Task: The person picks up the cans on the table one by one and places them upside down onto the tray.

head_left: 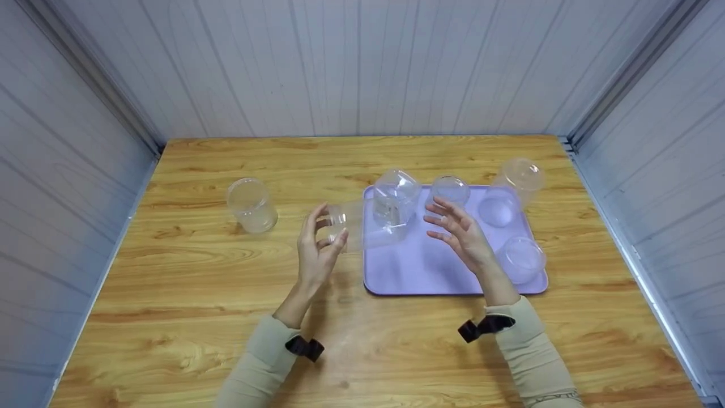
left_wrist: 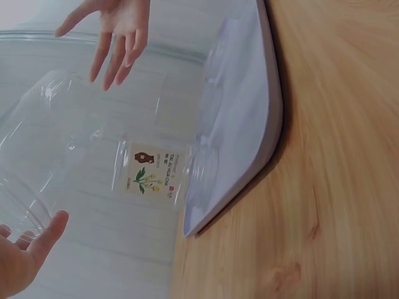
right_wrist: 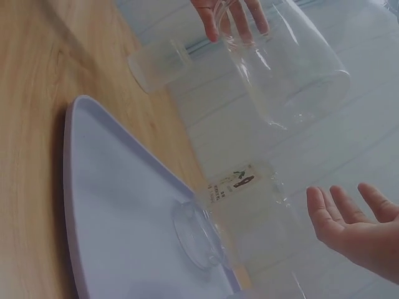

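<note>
My left hand [head_left: 318, 252] grips a clear plastic jar [head_left: 368, 226] by one end, with the jar lying sideways in the air over the left side of the lilac tray [head_left: 408, 280]. In the right wrist view, the fingers wrap the neck end of this held jar [right_wrist: 293, 68]. My right hand [head_left: 461, 235] is raised over the tray, fingers spread and relaxed, with nothing in it. Behind the held jar stands another clear jar [head_left: 397, 187] on the tray; its printed label [left_wrist: 153, 171], with a plant picture, shows in the left wrist view.
More clear jars stand on the tray: one at the back middle [head_left: 450, 190], one at the back right [head_left: 521, 175] and one at the front right [head_left: 522, 258]. On the wooden table to the left stands a further jar [head_left: 254, 207]. Pale panels enclose the table.
</note>
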